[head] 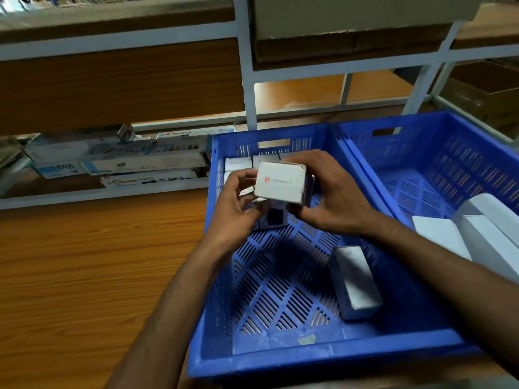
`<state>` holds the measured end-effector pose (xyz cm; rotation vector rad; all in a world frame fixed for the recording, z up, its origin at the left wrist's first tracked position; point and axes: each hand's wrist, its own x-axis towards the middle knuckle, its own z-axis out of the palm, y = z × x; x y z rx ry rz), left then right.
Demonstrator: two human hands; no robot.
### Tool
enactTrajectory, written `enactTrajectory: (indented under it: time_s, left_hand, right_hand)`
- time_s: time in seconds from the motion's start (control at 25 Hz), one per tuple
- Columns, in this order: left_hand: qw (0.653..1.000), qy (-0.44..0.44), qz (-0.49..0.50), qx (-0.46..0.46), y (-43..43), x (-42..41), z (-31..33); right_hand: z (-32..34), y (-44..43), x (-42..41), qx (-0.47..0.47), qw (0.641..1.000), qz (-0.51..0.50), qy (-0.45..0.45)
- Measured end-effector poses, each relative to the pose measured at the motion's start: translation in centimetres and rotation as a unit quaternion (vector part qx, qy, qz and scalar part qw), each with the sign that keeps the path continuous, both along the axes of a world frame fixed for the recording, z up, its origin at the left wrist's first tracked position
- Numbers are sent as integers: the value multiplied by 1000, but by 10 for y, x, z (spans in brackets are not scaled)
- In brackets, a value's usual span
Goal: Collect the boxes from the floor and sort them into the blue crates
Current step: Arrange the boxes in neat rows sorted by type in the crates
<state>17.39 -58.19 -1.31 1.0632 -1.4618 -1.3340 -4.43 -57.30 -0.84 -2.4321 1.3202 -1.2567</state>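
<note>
Both hands: left hand (pixel 238 203), right hand (pixel 334 197) | grip white box (pixel 280 182) | over blue crate (pixel 323 357)

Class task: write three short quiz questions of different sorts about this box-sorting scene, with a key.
1. True or false: the left hand and right hand both hold the white box with the red logo.
2. That box is above: A the wooden floor; B the left blue crate; C the shelf.
3. Fill in: the long grey box lies inside the ___ blue crate.
Key: 1 true; 2 B; 3 left.
</note>
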Motion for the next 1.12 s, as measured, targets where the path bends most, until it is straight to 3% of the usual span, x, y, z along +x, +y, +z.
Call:
enactTrajectory:
  time_s: [0.12,0.2,0.36,0.44,0.52,0.6,0.64,0.72,0.8,0.88,1.0,1.12]
  left_hand:
    - [997,48,61,20,-6,2,-1]
    - [994,66,85,32,-8,2,-1]
    - [992,64,98,37,-7,3,0]
    - [991,69,106,46,-7,4,-1]
    - [990,71,114,50,-7,5,0]
    - [989,76,117,57,-6,6,2]
    - [988,79,116,61,-6,6,2]
    - [987,83,115,69,-6,6,3]
    - [988,80,115,72,-6,6,4]
    - [988,75,111,72,-6,5,5]
    - [989,70,109,72,-6,6,5]
    - [989,69,106,74,-6,5,5]
  right_hand:
    - [5,1,1,-158,983,-24,88]
    - [5,3,3,-203,975,-32,85]
    - [-1,-5,1,-127,992,-23,-5]
    - [-5,-11,-5,12,991,-20,-128]
    - [-2,-15,-11,178,944,-20,-277]
    - [0,-19,-18,252,885,-5,-393]
    - [2,-18,-21,283,841,32,-460]
    - [12,-14,-26,359,721,150,-574]
    - [17,-10,-30,404,623,217,-633]
    - [16,-9,-31,427,589,234,-645]
    - [15,-12,-28,428,620,164,-637]
    - [12,-20,-27,386,736,18,-556]
